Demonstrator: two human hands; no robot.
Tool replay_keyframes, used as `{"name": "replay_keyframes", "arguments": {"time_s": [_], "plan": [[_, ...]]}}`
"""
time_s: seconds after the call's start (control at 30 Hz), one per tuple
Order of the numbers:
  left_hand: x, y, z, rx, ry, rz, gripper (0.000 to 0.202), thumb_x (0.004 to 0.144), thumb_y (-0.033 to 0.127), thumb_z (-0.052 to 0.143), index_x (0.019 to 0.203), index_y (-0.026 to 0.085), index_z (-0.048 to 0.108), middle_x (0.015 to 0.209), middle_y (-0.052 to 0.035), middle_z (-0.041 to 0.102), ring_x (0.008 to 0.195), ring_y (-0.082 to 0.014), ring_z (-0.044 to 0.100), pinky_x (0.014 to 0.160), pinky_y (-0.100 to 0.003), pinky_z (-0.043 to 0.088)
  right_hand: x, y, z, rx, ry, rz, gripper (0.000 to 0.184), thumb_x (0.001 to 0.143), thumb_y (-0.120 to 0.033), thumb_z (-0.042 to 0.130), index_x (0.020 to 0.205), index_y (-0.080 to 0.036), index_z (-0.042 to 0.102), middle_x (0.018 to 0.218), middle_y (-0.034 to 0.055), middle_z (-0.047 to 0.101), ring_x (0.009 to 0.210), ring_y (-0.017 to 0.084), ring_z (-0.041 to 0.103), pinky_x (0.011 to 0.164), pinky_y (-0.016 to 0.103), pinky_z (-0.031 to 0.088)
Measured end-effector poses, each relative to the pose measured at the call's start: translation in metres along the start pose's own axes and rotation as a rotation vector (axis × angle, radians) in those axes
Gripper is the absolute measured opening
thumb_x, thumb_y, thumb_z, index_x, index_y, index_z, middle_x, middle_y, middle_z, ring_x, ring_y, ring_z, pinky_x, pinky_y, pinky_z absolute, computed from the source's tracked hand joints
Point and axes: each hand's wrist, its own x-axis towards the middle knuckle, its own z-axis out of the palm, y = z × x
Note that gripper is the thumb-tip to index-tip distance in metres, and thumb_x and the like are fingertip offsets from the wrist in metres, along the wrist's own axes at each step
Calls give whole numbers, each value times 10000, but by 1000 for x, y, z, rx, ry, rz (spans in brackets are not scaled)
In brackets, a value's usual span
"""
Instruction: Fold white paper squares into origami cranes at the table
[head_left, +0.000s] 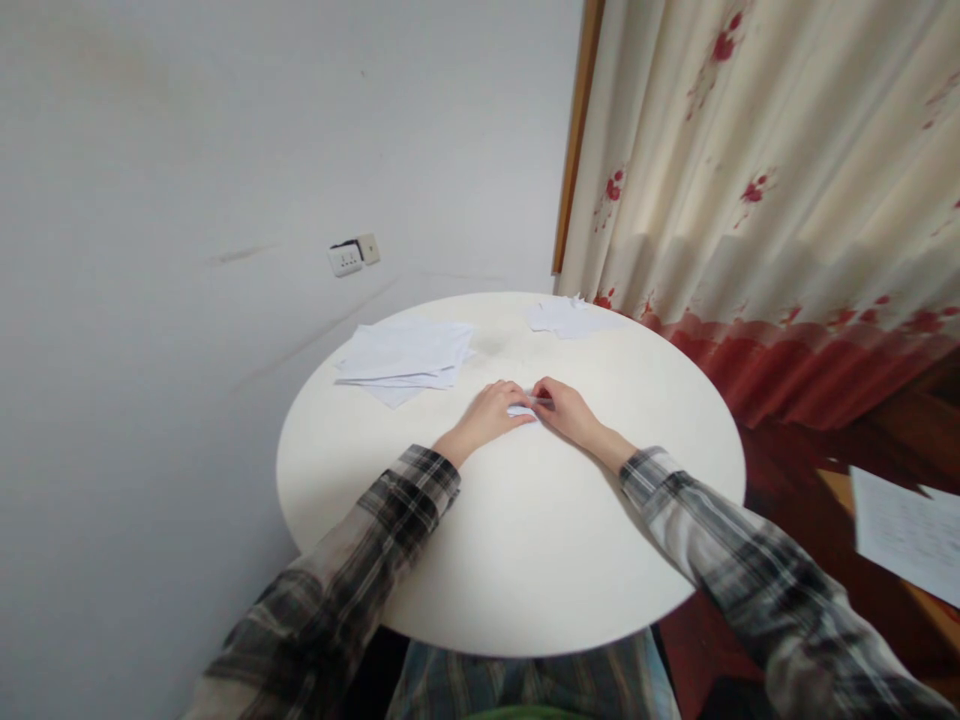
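My left hand (491, 412) and my right hand (564, 408) meet near the middle of a round white table (525, 540). Between their fingertips lies a small folded piece of white paper (523, 409), flat on the tabletop. Both hands have their fingers curled down and pressed on that paper; most of it is hidden under them. Plaid sleeves cover both forearms.
A loose stack of white paper sheets (405, 358) lies at the table's far left. A smaller pile of folded white paper pieces (568, 317) sits at the far edge. A flowered curtain (772, 190) hangs right. Another printed sheet (907, 530) lies on dark wood at right.
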Motion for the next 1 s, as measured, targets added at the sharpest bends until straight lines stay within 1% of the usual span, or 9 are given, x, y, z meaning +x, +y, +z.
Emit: {"name": "replay_keyframes", "arguments": {"time_s": [0.07, 0.13, 0.23, 0.4, 0.53, 0.63, 0.77, 0.83, 1.0], "plan": [[0, -1, 1, -22, 3, 6, 194, 749, 364, 616, 876, 227, 667, 932, -31, 622, 920, -180, 534, 854, -321, 404, 0, 1, 0, 26, 3, 11, 202, 746, -147, 539, 946, -176, 520, 785, 14, 598, 714, 129, 546, 685, 249, 422], [0, -2, 1, -43, 1, 3, 179, 753, 345, 615, 879, 230, 669, 944, -30, 626, 929, -179, 534, 866, -322, 403, 0, 2, 0, 39, 2, 8, 232, 748, -148, 541, 977, -181, 519, 774, 7, 602, 702, 124, 550, 684, 244, 425], [0, -3, 2, -64, -12, -5, 159, 759, 324, 610, 872, 230, 672, 944, -28, 631, 935, -177, 535, 873, -320, 405, 0, 3, 0, 35, -1, -8, 189, 756, -160, 542, 943, -186, 544, 760, 4, 600, 695, 122, 548, 674, 238, 426], [0, -2, 1, -81, -13, -6, 143, 779, 280, 586, 886, 228, 664, 940, -24, 630, 942, -168, 535, 874, -311, 407, 0, 1, -1, -16, -7, -33, 124, 782, -207, 541, 896, -177, 578, 779, 24, 607, 705, 130, 543, 676, 243, 422], [0, 0, 0, -84, -5, -30, 132, 776, 275, 582, 877, 218, 644, 935, -20, 624, 935, -165, 540, 861, -306, 414, 1, 1, -1, -30, -5, -34, 110, 793, -208, 526, 875, -176, 591, 790, 32, 611, 717, 135, 544, 689, 252, 421], [-1, 1, -1, -80, 6, -54, 115, 764, 281, 589, 848, 206, 613, 901, -16, 615, 900, -162, 547, 829, -295, 422, 1, 2, -1, -26, -10, -30, 129, 770, -158, 523, 876, -181, 592, 791, 26, 608, 723, 134, 543, 695, 252, 419], [-2, 4, -1, -71, 35, -140, 178, 730, 289, 620, 869, 205, 547, 831, 0, 594, 784, -151, 551, 722, -272, 433, 1, 2, -1, -22, -16, -27, 174, 728, -105, 523, 872, -175, 591, 792, 23, 603, 714, 131, 536, 684, 246, 416], [-2, 5, -1, -72, 35, -161, 198, 722, 294, 624, 873, 209, 528, 818, 5, 587, 758, -148, 548, 695, -265, 428, 1, 2, -1, -28, -25, -30, 163, 723, -100, 522, 852, -171, 591, 785, 25, 601, 704, 129, 530, 673, 242, 413], [-1, 7, -2, -53, 16, -187, 185, 731, 310, 606, 855, 209, 514, 811, 2, 583, 753, -152, 550, 687, -263, 424, 1, 2, -1, -32, -25, -60, 102, 726, -132, 543, 807, -169, 592, 762, 21, 590, 698, 128, 523, 673, 242, 410]]}}
